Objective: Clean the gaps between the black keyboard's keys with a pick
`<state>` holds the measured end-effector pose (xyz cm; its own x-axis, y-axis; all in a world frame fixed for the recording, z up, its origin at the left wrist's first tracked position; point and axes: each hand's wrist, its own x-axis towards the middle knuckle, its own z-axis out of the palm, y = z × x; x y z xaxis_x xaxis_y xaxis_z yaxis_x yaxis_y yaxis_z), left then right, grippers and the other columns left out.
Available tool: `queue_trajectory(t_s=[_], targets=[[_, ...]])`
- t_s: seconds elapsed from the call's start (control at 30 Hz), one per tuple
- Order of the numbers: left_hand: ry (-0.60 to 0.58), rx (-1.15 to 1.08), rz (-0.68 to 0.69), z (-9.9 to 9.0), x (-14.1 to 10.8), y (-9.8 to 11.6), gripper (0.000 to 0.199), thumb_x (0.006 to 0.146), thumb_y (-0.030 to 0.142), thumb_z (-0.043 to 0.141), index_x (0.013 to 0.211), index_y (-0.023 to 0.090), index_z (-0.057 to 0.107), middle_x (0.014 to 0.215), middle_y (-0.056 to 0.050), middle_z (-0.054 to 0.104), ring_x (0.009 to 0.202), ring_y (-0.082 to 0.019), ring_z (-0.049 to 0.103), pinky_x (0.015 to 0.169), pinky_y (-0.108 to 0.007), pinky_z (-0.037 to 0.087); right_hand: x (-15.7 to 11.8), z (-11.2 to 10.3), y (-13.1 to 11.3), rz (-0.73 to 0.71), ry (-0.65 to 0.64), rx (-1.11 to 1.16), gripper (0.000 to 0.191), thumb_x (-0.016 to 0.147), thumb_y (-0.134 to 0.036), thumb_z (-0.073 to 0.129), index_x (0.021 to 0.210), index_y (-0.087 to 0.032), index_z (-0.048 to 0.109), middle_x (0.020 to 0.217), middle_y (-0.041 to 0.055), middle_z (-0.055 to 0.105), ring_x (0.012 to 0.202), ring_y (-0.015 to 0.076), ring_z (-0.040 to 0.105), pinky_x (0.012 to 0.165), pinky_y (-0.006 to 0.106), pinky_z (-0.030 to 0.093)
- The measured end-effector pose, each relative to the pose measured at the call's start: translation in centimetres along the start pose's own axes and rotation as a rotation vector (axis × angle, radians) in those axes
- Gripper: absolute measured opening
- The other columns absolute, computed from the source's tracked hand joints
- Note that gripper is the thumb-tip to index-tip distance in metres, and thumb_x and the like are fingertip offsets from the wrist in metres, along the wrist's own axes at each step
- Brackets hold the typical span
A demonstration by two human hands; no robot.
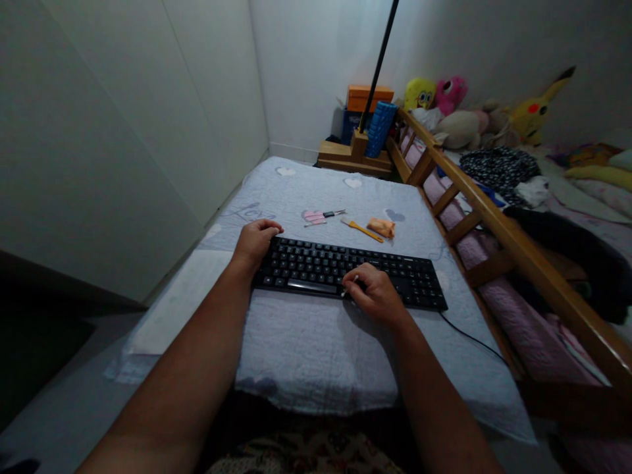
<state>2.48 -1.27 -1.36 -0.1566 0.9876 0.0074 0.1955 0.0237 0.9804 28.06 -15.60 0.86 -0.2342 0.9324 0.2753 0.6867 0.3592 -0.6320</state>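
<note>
A black keyboard (316, 264) lies flat on the cloth-covered table in front of me. At its far left corner, my left hand (254, 242) has its fingers curled against the keyboard's end, gripping it. My right hand (378, 293) is over the front edge, right of the space bar. Pinched between its thumb and fingers is a thin cotton swab (344, 293), its white tip down at the keys. Behind the keyboard lie a yellow-handled brush (365, 231), a crumpled orange cloth (382, 228), a tool with a dark grip (328, 214) and another thin swab (316, 224).
A pale sheet (180, 303) lies at the table's left. The keyboard cable (474, 338) runs off to the right. Along that side stands a wooden bed rail (474, 201), with plush toys beyond. A pole on a wooden base (353, 155) and a blue roller (380, 128) stand behind.
</note>
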Motion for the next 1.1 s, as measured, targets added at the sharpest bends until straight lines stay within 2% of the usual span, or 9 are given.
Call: queue_trajectory(t_s=[0.47,1.1], targets=[[0.009,0.016,-0.005,-0.03,-0.29,0.47,0.007,0.064,0.021,0.062,0.065,0.021,0.068,0.079,-0.004,0.073,0.086,-0.024,0.063,0.087,-0.037,0.046,-0.08,-0.65,0.49,0.035,-0.008,-0.032,0.015,0.086,-0.014,0.057,0.08,-0.02,0.068,0.078,0.0039,0.065,0.077,0.0187,0.061,0.071,0.031,0.045],[-0.004,-0.017,0.008,-0.01,-0.01,0.09,0.006,0.063,0.022,0.062,0.065,0.021,0.068,0.08,-0.004,0.073,0.087,-0.023,0.064,0.09,-0.036,0.046,0.04,-0.35,0.11,0.022,-0.021,-0.015,0.013,0.087,-0.013,0.058,0.083,-0.019,0.069,0.08,0.0043,0.066,0.078,0.0188,0.061,0.072,0.031,0.044]])
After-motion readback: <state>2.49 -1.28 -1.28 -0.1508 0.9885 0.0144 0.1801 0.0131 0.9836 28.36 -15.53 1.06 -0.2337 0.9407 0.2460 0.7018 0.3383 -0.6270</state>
